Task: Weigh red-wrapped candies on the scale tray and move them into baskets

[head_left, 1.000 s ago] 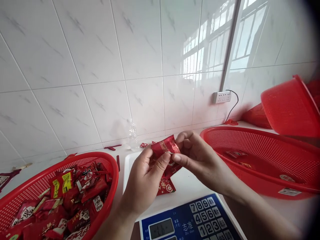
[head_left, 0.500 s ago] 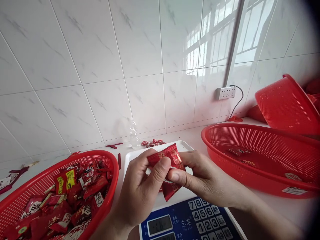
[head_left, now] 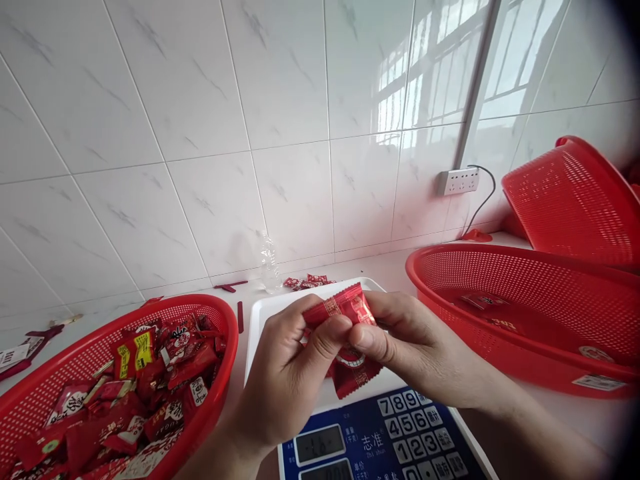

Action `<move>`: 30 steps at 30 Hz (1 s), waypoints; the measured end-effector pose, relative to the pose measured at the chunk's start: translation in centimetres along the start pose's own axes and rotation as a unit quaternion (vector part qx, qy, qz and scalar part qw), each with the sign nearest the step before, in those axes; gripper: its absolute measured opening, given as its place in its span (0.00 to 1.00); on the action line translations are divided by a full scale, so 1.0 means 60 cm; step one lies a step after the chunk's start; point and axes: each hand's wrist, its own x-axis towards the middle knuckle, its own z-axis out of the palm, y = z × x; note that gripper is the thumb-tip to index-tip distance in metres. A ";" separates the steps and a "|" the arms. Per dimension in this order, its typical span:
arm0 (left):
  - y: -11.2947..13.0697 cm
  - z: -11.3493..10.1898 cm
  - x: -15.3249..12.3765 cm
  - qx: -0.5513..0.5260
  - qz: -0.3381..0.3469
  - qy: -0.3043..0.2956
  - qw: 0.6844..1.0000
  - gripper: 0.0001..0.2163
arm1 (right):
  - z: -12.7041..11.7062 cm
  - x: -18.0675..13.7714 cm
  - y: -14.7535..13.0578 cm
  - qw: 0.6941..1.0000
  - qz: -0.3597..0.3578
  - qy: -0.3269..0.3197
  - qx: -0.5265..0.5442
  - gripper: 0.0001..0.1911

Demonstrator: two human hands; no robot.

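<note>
Between my two hands is a small red candy packet (head_left: 358, 379) with gold print and crimped ends, held above the scale. My left hand (head_left: 295, 363) pinches its left side, thumb pressed on the front. From the other side my right hand (head_left: 413, 347) grips it, its thumb tip almost meeting the left one. The packet's middle is partly hidden by both thumbs. Beneath them sits a digital scale (head_left: 370, 440) with a blue keypad panel and a white tray (head_left: 260, 320). More red wrapping shows behind my left fingers, mostly covered.
A red basket (head_left: 227, 333) full of wrapped sweets stands at left. At right is another red basket (head_left: 420, 280) with a few packets, and a tilted basket (head_left: 575, 200) behind it. A clear plastic bottle (head_left: 270, 267) and several red packets (head_left: 307, 283) lie near the wall.
Both hands have shifted slightly right with the packet, and their thumbs have come closer together over it. The packet's printed lower part is more visible. The view has moved a little.
</note>
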 end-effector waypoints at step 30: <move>0.001 -0.002 0.004 -0.084 -0.010 -0.024 0.996 0.14 | -0.001 0.001 0.000 0.987 -0.062 0.010 -0.151 0.18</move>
